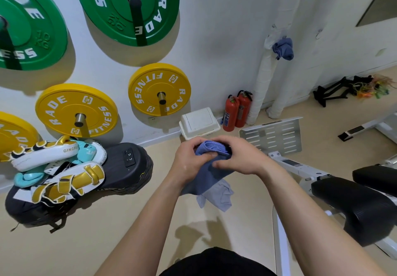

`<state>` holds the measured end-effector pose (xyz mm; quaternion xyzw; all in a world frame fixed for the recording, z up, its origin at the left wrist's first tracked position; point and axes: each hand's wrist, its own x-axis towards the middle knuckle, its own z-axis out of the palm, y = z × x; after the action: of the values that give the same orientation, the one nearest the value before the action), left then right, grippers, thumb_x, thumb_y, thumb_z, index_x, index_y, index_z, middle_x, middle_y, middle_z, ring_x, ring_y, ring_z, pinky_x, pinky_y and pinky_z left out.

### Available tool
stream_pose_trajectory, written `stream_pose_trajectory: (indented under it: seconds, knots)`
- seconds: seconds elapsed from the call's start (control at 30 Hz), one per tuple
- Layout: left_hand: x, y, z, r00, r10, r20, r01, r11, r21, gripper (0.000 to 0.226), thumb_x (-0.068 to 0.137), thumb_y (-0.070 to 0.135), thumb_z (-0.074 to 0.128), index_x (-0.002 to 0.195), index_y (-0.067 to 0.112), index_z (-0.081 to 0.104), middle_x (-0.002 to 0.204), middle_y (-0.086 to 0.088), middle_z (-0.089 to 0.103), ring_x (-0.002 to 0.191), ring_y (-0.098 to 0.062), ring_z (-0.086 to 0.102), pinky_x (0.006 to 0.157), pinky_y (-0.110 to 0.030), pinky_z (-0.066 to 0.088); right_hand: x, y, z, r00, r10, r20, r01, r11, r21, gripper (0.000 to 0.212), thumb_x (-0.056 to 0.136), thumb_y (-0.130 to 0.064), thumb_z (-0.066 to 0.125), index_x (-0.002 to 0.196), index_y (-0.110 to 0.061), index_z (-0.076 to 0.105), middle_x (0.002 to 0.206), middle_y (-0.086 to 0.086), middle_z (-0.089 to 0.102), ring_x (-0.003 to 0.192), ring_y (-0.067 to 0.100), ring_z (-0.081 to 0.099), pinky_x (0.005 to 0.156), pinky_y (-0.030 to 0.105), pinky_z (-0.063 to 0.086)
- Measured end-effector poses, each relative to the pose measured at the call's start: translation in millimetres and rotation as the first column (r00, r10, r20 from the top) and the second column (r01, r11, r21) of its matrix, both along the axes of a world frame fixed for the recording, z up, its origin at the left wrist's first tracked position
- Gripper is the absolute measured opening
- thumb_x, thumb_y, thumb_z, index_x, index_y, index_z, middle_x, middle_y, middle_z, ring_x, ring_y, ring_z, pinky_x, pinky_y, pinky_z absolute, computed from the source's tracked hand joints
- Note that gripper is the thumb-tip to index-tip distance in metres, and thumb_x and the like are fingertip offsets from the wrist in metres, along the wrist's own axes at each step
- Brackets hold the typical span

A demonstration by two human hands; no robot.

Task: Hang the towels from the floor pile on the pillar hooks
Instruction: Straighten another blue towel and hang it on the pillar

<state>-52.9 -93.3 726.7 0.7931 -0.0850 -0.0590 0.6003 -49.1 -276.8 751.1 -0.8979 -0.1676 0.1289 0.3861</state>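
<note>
Head view. Holds a blue towel (214, 150) bunched between both hands at mid-frame, above the beige floor (133, 228). Grips its left side with the left hand (191, 162), fingers curled over the top fold and thumb pressed onto the cloth. Clasps its right side with the right hand (238, 157), fingers wrapped over the bunch and thumb tip against the cloth, just beside the left thumb. Lets the rest of the cloth hang loose below both wrists, with a paler corner lowest. Up and to the right, well apart from the hands: a second blue towel (283, 49) bunched on the wall beside a white wrapped pipe (263, 86), with a small hook (318, 33) further right. Below the pipe, on the floor: two red fire extinguishers (236, 112) and a white bin (198, 123).
</note>
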Motion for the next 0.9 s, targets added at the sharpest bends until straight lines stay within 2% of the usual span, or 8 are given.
stream_pose_trajectory:
  seconds: [0.13, 0.3, 0.4, 0.5, 0.57, 0.63, 0.77, 0.9]
  knots:
    - [2, 3, -4, 0.995, 0.045, -0.087, -0.059, 0.985, -0.164, 0.034, 0.078, 0.000, 0.080, 0.106, 0.009, 0.063, 0.096, -0.004, 0.076, 0.091, -0.017, 0.073, 0.078, -0.023, 0.056, 9, 3, 5, 0.998, -0.005, 0.068, 0.008, 0.999, -0.037, 0.028, 0.074, -0.036, 0.083, 0.098, -0.028, 0.071, 0.079, -0.010, 0.067, 0.077, 0.010, 0.060, 0.069, 0.035, 0.046]
    - [-1, 5, -16, 0.982, -0.002, -0.190, -0.056, 0.953, -0.298, 0.032, 0.084, -0.002, 0.074, 0.112, 0.009, 0.060, 0.098, -0.002, 0.076, 0.091, -0.013, 0.072, 0.078, -0.023, 0.056, 12, 0, 9, 0.999, 0.040, 0.035, -0.042, 0.997, 0.060, 0.013, 0.083, -0.032, 0.078, 0.085, -0.040, 0.068, 0.073, -0.021, 0.066, 0.074, -0.001, 0.060, 0.065, 0.019, 0.042]
    - [-5, 6, -28, 0.974, -0.071, -0.215, 0.018, 0.970, -0.241, 0.032, 0.085, 0.001, 0.074, 0.114, 0.013, 0.068, 0.102, -0.001, 0.076, 0.093, -0.011, 0.070, 0.080, -0.025, 0.056, 15, -1, 9, 0.996, 0.003, 0.087, -0.011, 0.996, 0.083, 0.005, 0.089, -0.028, 0.069, 0.085, -0.029, 0.067, 0.077, -0.013, 0.067, 0.076, 0.003, 0.060, 0.069, 0.027, 0.046]
    - [-6, 7, -44, 0.966, -0.119, -0.229, 0.098, 0.990, -0.102, 0.020, 0.084, 0.008, 0.076, 0.100, 0.020, 0.073, 0.094, 0.003, 0.075, 0.082, -0.009, 0.066, 0.076, -0.028, 0.055, 21, -4, 12, 0.990, -0.086, 0.113, 0.071, 0.989, 0.127, 0.008, 0.093, -0.024, 0.060, 0.086, -0.027, 0.061, 0.081, -0.010, 0.064, 0.079, 0.007, 0.058, 0.073, 0.032, 0.046]
    - [-7, 9, -56, 0.956, -0.136, -0.260, 0.145, 0.989, 0.013, 0.012, 0.083, 0.014, 0.075, 0.094, 0.014, 0.072, 0.085, 0.004, 0.070, 0.073, -0.008, 0.057, 0.071, -0.027, 0.048, 26, -7, 16, 0.979, -0.170, 0.117, 0.151, 0.976, 0.155, 0.012, 0.095, -0.023, 0.057, 0.085, -0.028, 0.058, 0.082, -0.011, 0.062, 0.080, 0.008, 0.056, 0.075, 0.032, 0.044]
    - [-9, 11, -67, 0.943, -0.120, -0.310, 0.156, 0.983, 0.096, 0.026, 0.079, 0.026, 0.071, 0.095, 0.007, 0.068, 0.081, 0.003, 0.063, 0.071, -0.011, 0.050, 0.071, -0.028, 0.042, 31, -12, 19, 0.961, -0.253, 0.109, 0.232, 0.957, 0.172, 0.014, 0.096, -0.024, 0.055, 0.083, -0.029, 0.057, 0.082, -0.013, 0.061, 0.079, 0.006, 0.055, 0.075, 0.028, 0.043]
    - [-10, 23, -79, 0.923, -0.011, -0.384, 0.054, 0.993, 0.101, 0.033, 0.075, 0.036, 0.062, 0.097, 0.011, 0.062, 0.084, 0.005, 0.059, 0.077, -0.014, 0.053, 0.072, -0.028, 0.041, 41, -23, 20, 0.903, -0.411, 0.122, 0.384, 0.902, 0.197, 0.013, 0.094, -0.020, 0.053, 0.083, -0.024, 0.058, 0.083, -0.008, 0.063, 0.077, 0.009, 0.054, 0.069, 0.025, 0.042]
    - [0, 50, -80, 0.944, 0.089, -0.319, -0.071, 0.995, 0.069, 0.022, 0.082, 0.027, 0.073, 0.093, 0.010, 0.063, 0.080, 0.008, 0.065, 0.074, -0.009, 0.057, 0.071, -0.024, 0.045, 44, -38, 2, 0.818, -0.568, 0.091, 0.538, 0.811, 0.231, 0.015, 0.090, -0.018, 0.053, 0.076, -0.019, 0.059, 0.072, -0.007, 0.058, 0.067, 0.010, 0.048, 0.063, 0.029, 0.039]
